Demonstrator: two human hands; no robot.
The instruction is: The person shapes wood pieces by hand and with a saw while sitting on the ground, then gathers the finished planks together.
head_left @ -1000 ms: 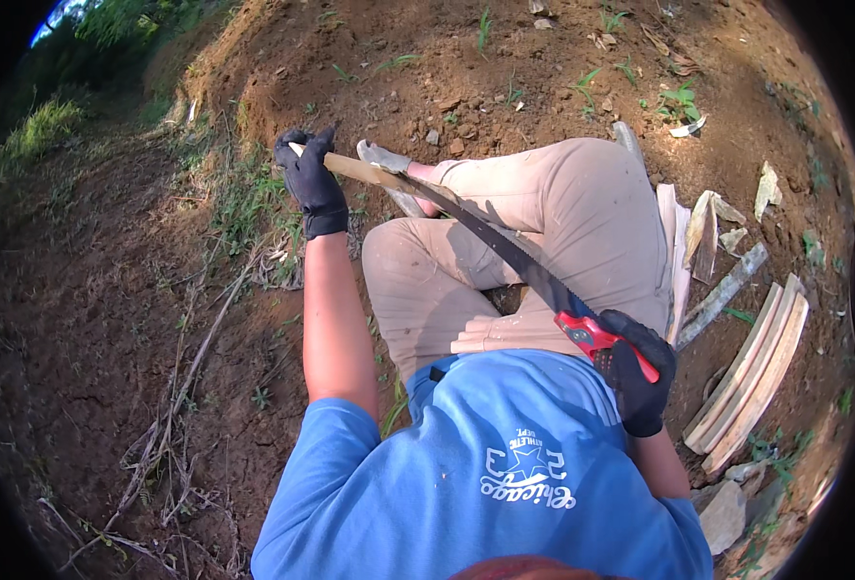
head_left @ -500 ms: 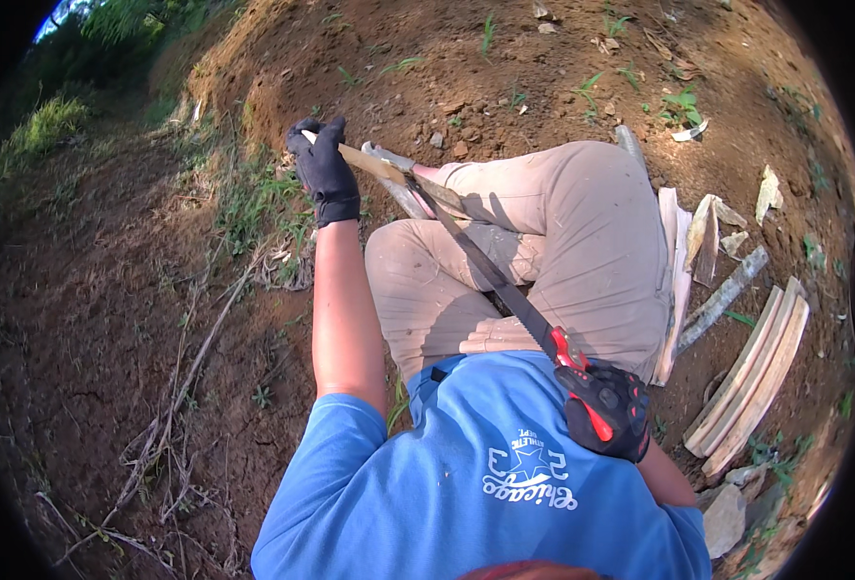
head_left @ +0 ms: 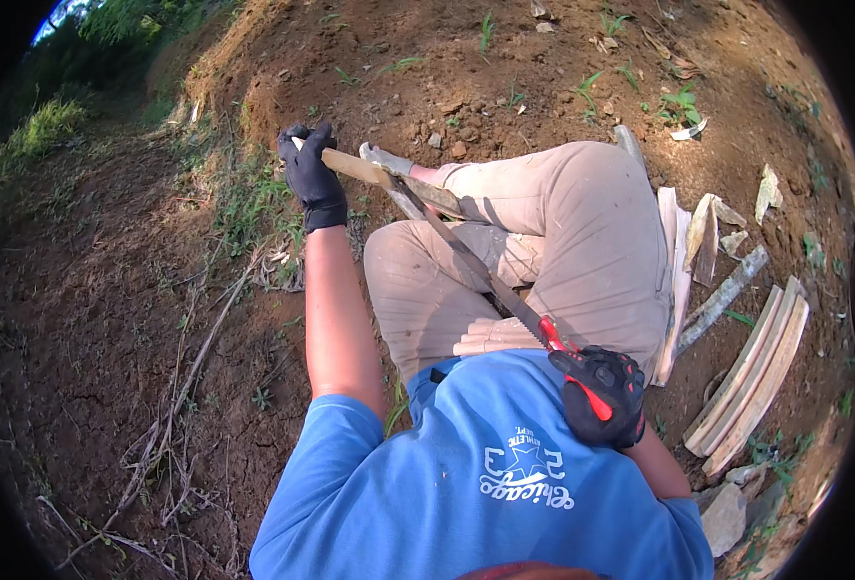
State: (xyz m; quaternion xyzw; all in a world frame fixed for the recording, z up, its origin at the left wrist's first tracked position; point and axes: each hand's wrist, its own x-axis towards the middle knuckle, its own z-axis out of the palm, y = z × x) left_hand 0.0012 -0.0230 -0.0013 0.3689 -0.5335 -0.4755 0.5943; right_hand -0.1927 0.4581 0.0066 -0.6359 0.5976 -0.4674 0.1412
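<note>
My left hand (head_left: 313, 179), in a black glove, is closed around the end of a pale strip of wood (head_left: 355, 167) beyond my left knee. In my right hand (head_left: 603, 391), gloved in black with red, is the red handle of a pruning saw, held close to my shirt. The dark saw blade (head_left: 476, 266) slants across my lap to the far left. Its far end meets or overlaps the wood strip; whether the teeth bite into it I cannot tell. A bark-covered stick (head_left: 437, 198) lies by my shin, partly hidden.
At my right lie several split, curved wood strips (head_left: 751, 377), a grey stick (head_left: 724, 300) and pale wood pieces (head_left: 674, 280) against my thigh. A grey stone (head_left: 724, 519) is at the lower right. Dry stalks (head_left: 171, 416) lie on the soil at left.
My left hand has shifted slightly left with the wood strip. The saw and my right hand have slid a little up and to the left.
</note>
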